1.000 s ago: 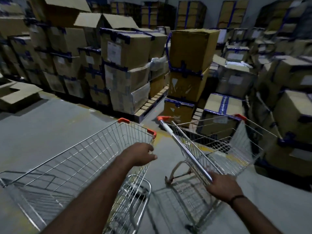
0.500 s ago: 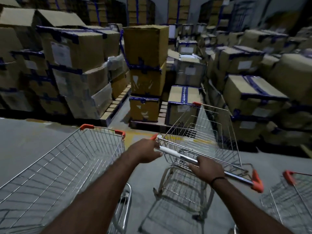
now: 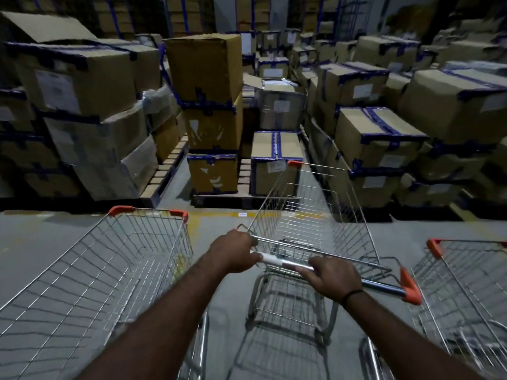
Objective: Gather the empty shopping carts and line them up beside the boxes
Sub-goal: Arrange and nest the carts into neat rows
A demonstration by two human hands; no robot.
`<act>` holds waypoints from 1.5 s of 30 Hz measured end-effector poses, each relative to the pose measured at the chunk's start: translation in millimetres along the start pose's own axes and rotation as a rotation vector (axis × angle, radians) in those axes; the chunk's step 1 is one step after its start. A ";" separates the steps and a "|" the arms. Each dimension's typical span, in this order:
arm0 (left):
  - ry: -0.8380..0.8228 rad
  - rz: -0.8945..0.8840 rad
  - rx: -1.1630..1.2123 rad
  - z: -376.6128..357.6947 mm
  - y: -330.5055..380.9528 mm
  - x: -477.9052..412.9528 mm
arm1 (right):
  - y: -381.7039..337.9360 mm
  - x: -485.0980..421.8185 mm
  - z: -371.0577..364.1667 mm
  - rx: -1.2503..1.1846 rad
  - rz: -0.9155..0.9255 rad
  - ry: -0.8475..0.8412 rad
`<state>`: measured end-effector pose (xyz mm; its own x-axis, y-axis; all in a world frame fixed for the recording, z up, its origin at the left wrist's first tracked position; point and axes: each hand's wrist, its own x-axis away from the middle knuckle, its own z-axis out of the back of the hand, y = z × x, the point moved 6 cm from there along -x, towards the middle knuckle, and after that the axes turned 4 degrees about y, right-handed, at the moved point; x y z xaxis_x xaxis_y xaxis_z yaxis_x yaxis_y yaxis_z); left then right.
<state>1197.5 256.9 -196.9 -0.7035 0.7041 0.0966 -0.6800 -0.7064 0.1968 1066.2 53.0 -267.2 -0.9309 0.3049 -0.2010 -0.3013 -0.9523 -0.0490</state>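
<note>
Three empty wire shopping carts with orange corner caps stand on the grey floor. The middle cart (image 3: 310, 215) points at the stacked boxes (image 3: 214, 116) ahead. My left hand (image 3: 234, 252) grips the left end of its metal handle bar (image 3: 381, 286), and my right hand (image 3: 333, 277) grips the bar's middle. The left cart (image 3: 109, 270) stands close beside it, roughly parallel. A third cart (image 3: 466, 283) shows at the right edge, partly cut off.
Taped cardboard boxes on wooden pallets (image 3: 164, 171) fill the far side from left to right. A narrow aisle (image 3: 175, 193) runs between two stacks. A yellow floor line (image 3: 233, 214) marks the pallet edge. Grey concrete floor (image 3: 41, 237) lies at the left.
My left hand left the left cart's rim and took the middle cart's handle. The middle cart swung round to face the boxes. The third cart came into view at the right.
</note>
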 end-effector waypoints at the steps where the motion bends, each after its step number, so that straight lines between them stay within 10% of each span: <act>1: -0.020 -0.037 -0.030 -9.2 7.7 1.1 | 3.4 7.2 1.6 -0.011 -0.014 0.003; 9: -0.168 -0.115 -0.222 -89.6 23.4 25.2 | 58.7 79.3 16.8 -0.096 -0.308 -0.035; 33: 0.171 0.043 -0.218 -110.7 98.1 155.3 | 150.5 228.4 66.6 -0.038 -0.097 -0.272; 45: 0.062 0.108 -0.216 -135.1 143.8 242.8 | 159.1 317.2 85.6 -0.080 -0.103 -0.300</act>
<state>901.0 316.4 -277.0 -0.7810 0.6229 0.0442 -0.6242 -0.7808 -0.0257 705.3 -0.6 -255.0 -0.9191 0.3795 0.1058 -0.3913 -0.9105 -0.1334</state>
